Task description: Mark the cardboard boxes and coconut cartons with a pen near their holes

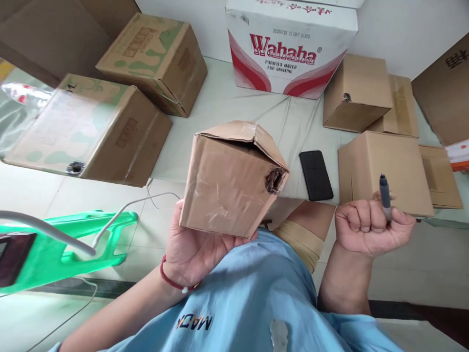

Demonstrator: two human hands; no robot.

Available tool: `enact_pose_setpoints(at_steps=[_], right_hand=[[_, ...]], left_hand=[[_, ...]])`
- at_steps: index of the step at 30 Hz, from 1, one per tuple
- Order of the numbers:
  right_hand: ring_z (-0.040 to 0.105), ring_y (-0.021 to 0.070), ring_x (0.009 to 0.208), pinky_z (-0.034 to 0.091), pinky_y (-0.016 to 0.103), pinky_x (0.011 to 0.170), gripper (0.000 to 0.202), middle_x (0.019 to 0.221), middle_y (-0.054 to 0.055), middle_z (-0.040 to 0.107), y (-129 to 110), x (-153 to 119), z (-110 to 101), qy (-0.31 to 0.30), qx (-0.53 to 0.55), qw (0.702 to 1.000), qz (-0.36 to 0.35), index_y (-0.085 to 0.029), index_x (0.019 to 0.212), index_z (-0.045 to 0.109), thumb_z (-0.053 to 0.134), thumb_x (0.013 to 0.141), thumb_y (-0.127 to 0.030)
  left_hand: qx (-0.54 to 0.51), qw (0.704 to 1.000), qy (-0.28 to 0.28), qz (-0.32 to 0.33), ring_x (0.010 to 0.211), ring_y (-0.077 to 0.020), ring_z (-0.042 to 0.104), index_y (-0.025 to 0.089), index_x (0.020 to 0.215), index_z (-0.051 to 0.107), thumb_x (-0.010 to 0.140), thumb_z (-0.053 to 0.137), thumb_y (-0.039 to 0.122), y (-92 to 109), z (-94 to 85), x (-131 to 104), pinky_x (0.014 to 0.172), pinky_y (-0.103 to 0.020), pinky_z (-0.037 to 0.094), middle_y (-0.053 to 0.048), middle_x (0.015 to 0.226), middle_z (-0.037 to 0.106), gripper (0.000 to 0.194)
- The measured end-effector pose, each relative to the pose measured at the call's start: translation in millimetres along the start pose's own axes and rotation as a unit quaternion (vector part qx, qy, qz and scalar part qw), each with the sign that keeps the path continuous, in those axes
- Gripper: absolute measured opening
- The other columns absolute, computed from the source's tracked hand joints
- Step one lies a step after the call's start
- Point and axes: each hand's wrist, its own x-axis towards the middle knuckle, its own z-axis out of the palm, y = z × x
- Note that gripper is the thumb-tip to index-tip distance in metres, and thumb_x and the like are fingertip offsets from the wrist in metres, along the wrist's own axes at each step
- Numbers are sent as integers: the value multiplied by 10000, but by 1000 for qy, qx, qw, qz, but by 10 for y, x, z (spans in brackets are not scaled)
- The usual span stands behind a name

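Observation:
A small brown cardboard box (223, 188) is held up before my body, tilted, with its top flaps slightly raised and a dark, ragged hole at its right corner. My left hand (200, 252) grips it from below and the left side; a red bracelet is round that wrist. My right hand (373, 225) is closed round a dark marker pen (384, 193), which points upward out of the fist, in front of a plain brown box (384, 171). Between the held box and that plain box, a black phone (316, 176) lies on the pale cloth of the table (216, 98).
A white and red Wahaha carton (289, 54) stands at the back. Two green-printed boxes (91, 127) (154, 61) are at the left, and more brown boxes (357, 93) at the right. A green stool (66, 249) and a grey cable are at the lower left.

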Motion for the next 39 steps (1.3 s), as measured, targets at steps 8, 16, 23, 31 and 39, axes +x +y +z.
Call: enact_pose_setpoints(at_steps=[8,16,23,31,39], right_hand=[[41,80,370,121,204,294,529,453,-156,54,29,-90,205,-75,-52,996,11,-260,678,415,848,887,-479],[353,99,430,195,221,318,334,673,-1,688,-176,-469,615,-38,-231,969,-78,-235,1026,778,789,935,-556],[376,106,483,329,275,490,271,544,-87,417,49,-608,937,2,-323,917,-235,-247,727,623,886,779,-211],[591,145,597,392,288,444,192,972,61,804,144,-621,914,-30,-385,900,-204,-267,1103,764,805,922,-316],[612,124,561,492,280,513,111,789,-13,731,218,-605,874,-57,-437,858,-264,-221,1099,714,712,989,-230]], left_hand=[[-14,999,16,30,1186,-363,735,338,1300,659,934,630,768,-213,83,147,919,-600,687,-71,1387,722,565],[-4,999,-16,28,1187,-368,719,309,1326,652,923,662,773,-222,117,301,913,-583,690,-101,1357,724,616],[4,999,-17,28,1120,-342,734,329,1308,646,935,644,779,-264,73,320,867,-555,689,-81,1298,734,584],[-24,999,-23,27,1117,-346,729,305,1309,667,921,680,762,-245,87,324,851,-538,695,-99,1316,734,600],[-81,995,-52,8,1062,-331,747,261,1285,711,888,799,600,-206,85,334,830,-511,707,-94,1234,757,529]])
